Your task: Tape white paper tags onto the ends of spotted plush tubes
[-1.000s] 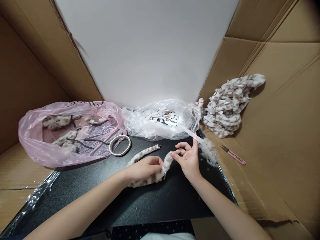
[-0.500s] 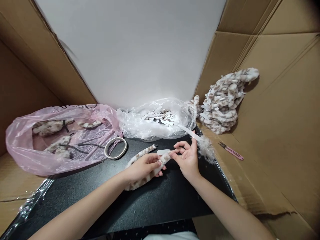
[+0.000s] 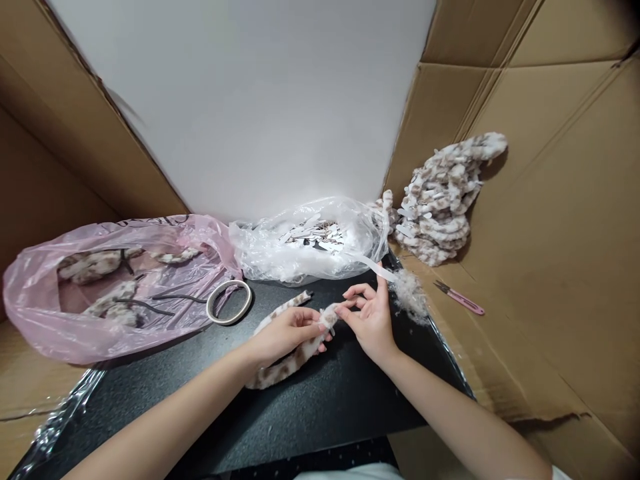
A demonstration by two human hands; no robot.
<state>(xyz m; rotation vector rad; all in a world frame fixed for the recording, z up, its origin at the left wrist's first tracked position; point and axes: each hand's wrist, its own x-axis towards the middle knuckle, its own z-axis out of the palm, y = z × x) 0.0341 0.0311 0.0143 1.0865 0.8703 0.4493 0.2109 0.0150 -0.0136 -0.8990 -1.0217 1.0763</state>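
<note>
Left hand (image 3: 280,337) grips spotted fuzzy strip (image 3: 275,377) inward of table's (image 3: 280,427) far edge; right hand (image 3: 373,327) pinches its tip.
A right-hand turn could drag the white band (image 3: 371,265) and fluff (image 3: 411,299), by the right edge, onto the strip.

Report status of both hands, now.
Left hand gripping spotted fuzzy strip. Right hand pinching its end. White tape strip hangs close by right forefinger. Snips lie off right.
</note>
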